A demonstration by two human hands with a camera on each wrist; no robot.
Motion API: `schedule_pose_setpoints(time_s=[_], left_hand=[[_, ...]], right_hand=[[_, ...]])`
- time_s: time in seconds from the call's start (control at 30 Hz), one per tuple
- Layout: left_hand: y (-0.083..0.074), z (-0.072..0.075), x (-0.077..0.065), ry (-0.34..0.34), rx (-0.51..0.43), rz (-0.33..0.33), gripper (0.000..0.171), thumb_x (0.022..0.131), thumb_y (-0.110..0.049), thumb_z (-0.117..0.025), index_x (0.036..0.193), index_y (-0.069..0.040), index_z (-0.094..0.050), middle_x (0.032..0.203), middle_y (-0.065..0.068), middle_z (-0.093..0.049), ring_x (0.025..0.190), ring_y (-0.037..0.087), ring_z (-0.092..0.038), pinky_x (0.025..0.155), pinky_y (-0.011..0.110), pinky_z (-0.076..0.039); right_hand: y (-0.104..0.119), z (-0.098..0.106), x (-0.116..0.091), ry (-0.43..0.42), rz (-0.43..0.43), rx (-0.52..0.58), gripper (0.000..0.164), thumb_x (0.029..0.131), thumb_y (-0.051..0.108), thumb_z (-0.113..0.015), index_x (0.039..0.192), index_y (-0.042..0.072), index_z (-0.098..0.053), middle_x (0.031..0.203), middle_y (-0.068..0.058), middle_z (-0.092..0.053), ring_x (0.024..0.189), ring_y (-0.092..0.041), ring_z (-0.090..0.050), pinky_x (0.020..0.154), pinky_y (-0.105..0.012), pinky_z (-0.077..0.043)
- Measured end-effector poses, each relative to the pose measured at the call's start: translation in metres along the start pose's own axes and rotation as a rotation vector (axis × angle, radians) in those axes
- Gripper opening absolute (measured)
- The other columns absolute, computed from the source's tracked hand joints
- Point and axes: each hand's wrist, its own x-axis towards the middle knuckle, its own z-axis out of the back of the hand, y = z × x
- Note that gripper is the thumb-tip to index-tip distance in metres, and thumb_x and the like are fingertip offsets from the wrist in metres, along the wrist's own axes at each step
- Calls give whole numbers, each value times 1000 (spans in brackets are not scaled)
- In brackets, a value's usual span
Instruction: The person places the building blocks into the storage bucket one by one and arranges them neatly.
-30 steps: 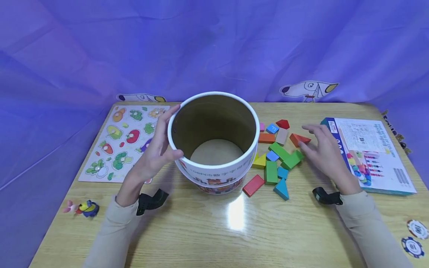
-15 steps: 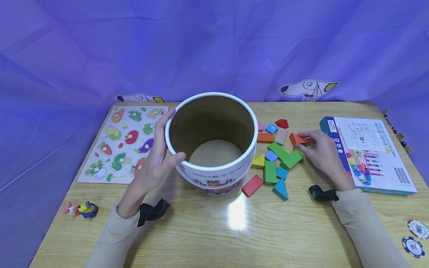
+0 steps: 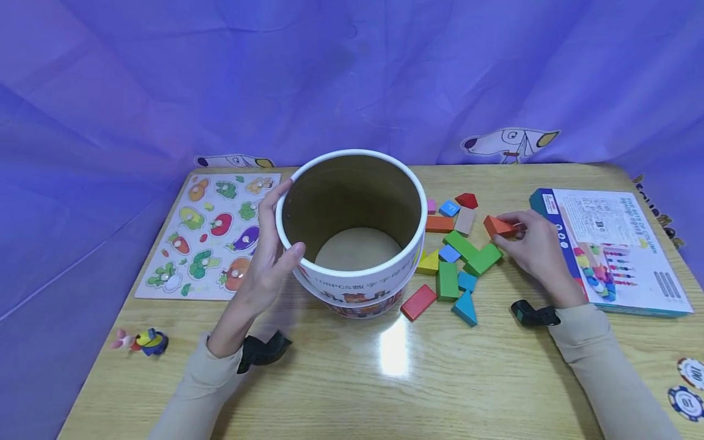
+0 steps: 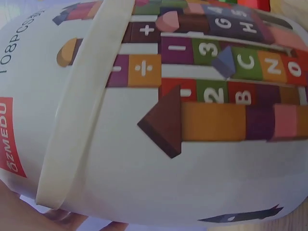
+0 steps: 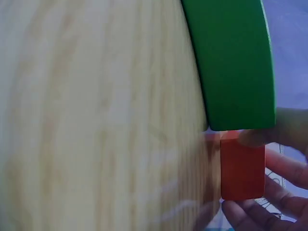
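Note:
A tall white bucket (image 3: 352, 282) with printed block pictures and a bare brown inside stands in the middle of the head view. My left hand (image 3: 264, 272) rests against its left side, fingers along the outer wall and thumb by the rim. In the left wrist view, a few fingers show beside the bucket's printed wall (image 4: 134, 178). At the right, my right hand (image 3: 532, 244) pinches an orange-red triangular block (image 3: 497, 227) between thumb and fingers. The right wrist view shows this orange-red block (image 5: 243, 168) close by a green block (image 5: 236, 67).
Several coloured blocks lie right of the bucket, among them a red block (image 3: 419, 302) and a teal triangle (image 3: 465, 308). A boxed toy (image 3: 649, 256) stands beyond my right hand. A vegetable puzzle board (image 3: 214, 293), small figurines (image 3: 150, 342) and chips (image 3: 686, 403) lie around.
My right hand has come left onto the orange-red block, closed its fingers on it and tilted it slightly. The left hand stays at the bucket.

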Motion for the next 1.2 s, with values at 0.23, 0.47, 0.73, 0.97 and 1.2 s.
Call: schedule_pose_setpoints(time_s=[0.23,0.47,0.73,0.97,1.2], left_hand=[[2,-3,2,1,-20,-9,82,82,-24,-55,153,-20,-14,156,9,-20,141,35,-22,108,70,-26],[2,-4,1,14,-16,-1,80,84,-25,-54,153,-19,-13,156,9,-21,141,35,-23,108,70,-27],[1,1,-3,-5,-8,0,80,84,-21,-52,153,-21,-14,157,8,-20,142,35,-23,107,71,-28],[-1,3,-5,-11,-24,15,78,85,-19,-51,153,-21,-13,157,8,-19,142,37,-22,108,69,-30],[2,0,-2,3,-32,1,80,85,-23,-54,153,-22,-13,157,6,-20,143,34,-22,108,71,-28]], right_hand=[[-3,3,-2,14,-29,-13,44,85,9,-69,126,-5,-59,119,-28,-53,97,-39,-50,75,-32,-38],[3,12,-10,-36,-52,-29,45,85,10,-70,127,-3,-59,118,-26,-54,102,-40,-50,80,-42,-42],[56,39,-14,-296,202,53,40,76,2,-74,115,-1,-68,105,-23,-62,90,-32,-56,75,-33,-34],[125,60,-16,-315,434,201,44,73,1,-79,116,8,-71,103,-8,-65,94,-1,-52,82,-13,-39],[180,67,-19,-139,598,484,45,70,-12,-77,112,2,-71,104,-4,-65,97,-12,-56,92,-18,-51]])
